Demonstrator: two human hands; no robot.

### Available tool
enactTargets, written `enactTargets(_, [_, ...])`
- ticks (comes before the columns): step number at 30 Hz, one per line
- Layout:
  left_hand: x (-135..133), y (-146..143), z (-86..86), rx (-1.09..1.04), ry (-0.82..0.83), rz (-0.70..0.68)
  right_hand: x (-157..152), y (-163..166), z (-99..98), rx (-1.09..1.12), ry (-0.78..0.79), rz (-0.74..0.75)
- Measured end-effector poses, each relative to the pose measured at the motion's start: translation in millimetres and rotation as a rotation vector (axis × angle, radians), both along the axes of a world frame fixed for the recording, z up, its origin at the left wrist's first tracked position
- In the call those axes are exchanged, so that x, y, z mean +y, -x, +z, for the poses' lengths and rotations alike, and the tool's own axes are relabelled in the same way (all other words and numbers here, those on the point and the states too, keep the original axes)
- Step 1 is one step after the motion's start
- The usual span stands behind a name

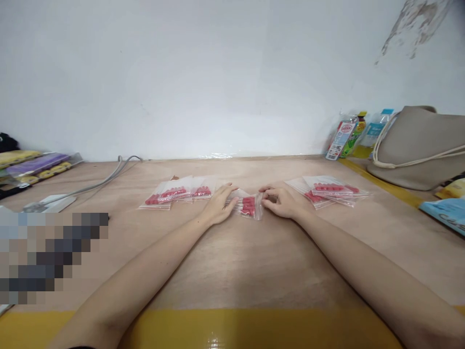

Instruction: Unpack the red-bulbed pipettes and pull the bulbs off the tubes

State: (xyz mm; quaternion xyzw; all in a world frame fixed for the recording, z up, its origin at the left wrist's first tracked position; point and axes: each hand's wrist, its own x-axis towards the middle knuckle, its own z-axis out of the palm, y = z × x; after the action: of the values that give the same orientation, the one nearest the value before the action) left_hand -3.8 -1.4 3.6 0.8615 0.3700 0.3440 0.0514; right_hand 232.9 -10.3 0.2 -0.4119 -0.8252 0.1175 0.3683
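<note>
Between my hands a small clear zip bag [248, 207] lies flat on the wooden table, with several red-ended pieces inside; their exact kind is too small to tell. My left hand [219, 204] rests on the left end of this bag, fingers stretched out and thumb over the plastic. At the bag's right edge, my right hand [281, 201] has its thumb and curled fingers closed on the plastic. Similar filled bags [176, 192] lie overlapped left of my left hand. More such bags [329, 189] are piled to the right of my right hand.
A grey cable [109, 177] runs along the left side, near packets [38, 165]. A carton [340, 139], bottles [376, 131] and a beige bag [417, 140] stand at the back right. A white wall [218, 87] bounds the table. Yellow tape [189, 329] marks its front edge.
</note>
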Motion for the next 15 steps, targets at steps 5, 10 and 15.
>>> enactTargets(5, [-5.4,2.5,2.0,0.092,0.088,-0.028,2.8,4.8,-2.1,0.012,-0.067,-0.189])
enactTargets(10, [-15.0,13.0,2.9,0.104,0.122,-0.053,2.8,12.3,-1.9,-0.038,0.014,-0.004])
enactTargets(15, [-23.3,18.3,5.1,0.113,0.170,0.041,4.2,19.2,0.1,-0.025,0.104,0.126])
